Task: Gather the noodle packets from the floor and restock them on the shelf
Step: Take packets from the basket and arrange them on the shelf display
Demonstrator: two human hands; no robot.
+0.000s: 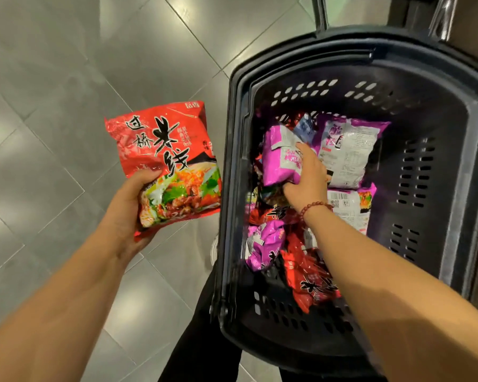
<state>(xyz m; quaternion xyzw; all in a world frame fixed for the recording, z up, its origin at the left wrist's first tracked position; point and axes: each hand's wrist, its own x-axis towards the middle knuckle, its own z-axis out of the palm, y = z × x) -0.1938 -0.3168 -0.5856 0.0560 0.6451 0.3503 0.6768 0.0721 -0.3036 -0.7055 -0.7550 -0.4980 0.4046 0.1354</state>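
Note:
My left hand grips a red noodle packet by its lower left corner, held above the grey floor to the left of the basket. My right hand, with a bead bracelet on the wrist, reaches into the black plastic basket and its fingers curl round a purple noodle packet. Several more purple packets and red packets lie piled in the basket's left half. Part of the pile is hidden under my right forearm.
Grey floor tiles fill the left side. The basket's handle frame rises at the top. My dark trouser legs stand just below the basket. The shelf is out of view.

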